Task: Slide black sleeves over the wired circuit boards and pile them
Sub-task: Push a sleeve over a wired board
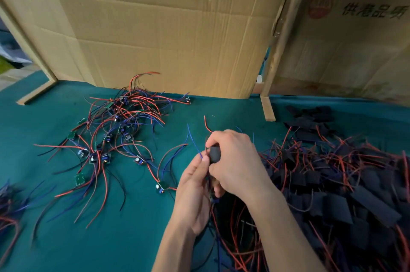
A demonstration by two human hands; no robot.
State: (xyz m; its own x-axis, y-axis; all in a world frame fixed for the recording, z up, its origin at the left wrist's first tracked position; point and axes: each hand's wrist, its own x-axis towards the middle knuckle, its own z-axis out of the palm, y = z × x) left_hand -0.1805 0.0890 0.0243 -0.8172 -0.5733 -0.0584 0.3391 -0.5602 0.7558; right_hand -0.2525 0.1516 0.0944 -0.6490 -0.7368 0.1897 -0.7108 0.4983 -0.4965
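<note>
My right hand (pixel 235 160) pinches a black sleeve (pixel 214 154) above the green cloth at centre. My left hand (pixel 195 187) meets it from below, its fingertips gripping the wires of a circuit board; red and blue wire ends (pixel 195 140) stick up past the sleeve. The board itself is hidden between my hands. A tangle of bare wired circuit boards (pixel 115 129) lies to the left. On the right sits a big pile of sleeved boards (pixel 332 183) with red wires. Loose empty black sleeves (pixel 310 116) lie behind that pile.
The table has a green cloth (pixel 133 238). Large cardboard sheets (pixel 166 27) stand along the back, with a wooden post (pixel 268 107) between them. More wires (pixel 8 209) lie at the left edge. A single board (pixel 160 187) lies just left of my left hand.
</note>
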